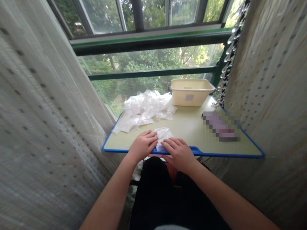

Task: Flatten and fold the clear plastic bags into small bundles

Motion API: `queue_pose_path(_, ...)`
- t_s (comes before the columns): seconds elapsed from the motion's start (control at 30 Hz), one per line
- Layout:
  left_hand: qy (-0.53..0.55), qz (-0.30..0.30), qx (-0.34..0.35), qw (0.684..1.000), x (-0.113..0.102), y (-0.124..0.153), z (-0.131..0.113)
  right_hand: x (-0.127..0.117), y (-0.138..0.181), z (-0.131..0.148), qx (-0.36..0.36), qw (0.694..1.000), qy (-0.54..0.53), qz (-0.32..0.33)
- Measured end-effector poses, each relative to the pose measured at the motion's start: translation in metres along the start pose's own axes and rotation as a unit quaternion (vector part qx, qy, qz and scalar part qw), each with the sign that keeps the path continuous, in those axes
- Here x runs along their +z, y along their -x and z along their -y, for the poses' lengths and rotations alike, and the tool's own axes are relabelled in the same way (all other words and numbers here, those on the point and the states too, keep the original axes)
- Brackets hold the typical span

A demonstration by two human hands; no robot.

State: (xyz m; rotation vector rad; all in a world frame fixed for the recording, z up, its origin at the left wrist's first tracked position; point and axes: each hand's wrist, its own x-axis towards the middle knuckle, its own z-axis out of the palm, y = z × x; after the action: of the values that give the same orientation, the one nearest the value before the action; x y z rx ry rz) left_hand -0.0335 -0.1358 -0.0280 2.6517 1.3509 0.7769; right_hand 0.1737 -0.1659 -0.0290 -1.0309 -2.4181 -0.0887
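Plastic (164,133): flat at the bench (189,124)'s near edge, between the hands, seemingly for easy reach!
Left hand (143,143): grip open, fingers extended at its left side, likely steadying.
Right hand (180,153): grip open too, fingers over its right side, nothing clenched.
Pile (147,105), tub (189,97): set back, apparently leaving elbow room.
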Motion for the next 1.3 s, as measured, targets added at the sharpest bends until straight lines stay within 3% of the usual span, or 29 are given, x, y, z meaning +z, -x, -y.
queue_pose_path(0.2, 0.015, 0.007, 0.006, 1.000, -0.003, 0.001, -0.001, 0.008, 0.003, 0.006, 0.027, 0.999, 0.001, -0.023)
queue_pose_path(0.73, 0.025, 0.034, 0.015, 0.999, -0.006, 0.002, -0.001, 0.012, 0.011, 0.005, -0.023, 0.998, 0.023, -0.058)
queue_pose_path(1.03, 0.028, 0.027, 0.016, 0.999, -0.007, 0.002, -0.003, -0.003, -0.002, 0.000, -0.063, 0.997, 0.018, -0.031)
queue_pose_path(1.3, 0.035, 0.059, 0.019, 0.997, -0.014, 0.001, -0.004, -0.007, -0.028, -0.029, -0.038, 0.995, -0.095, 0.005)
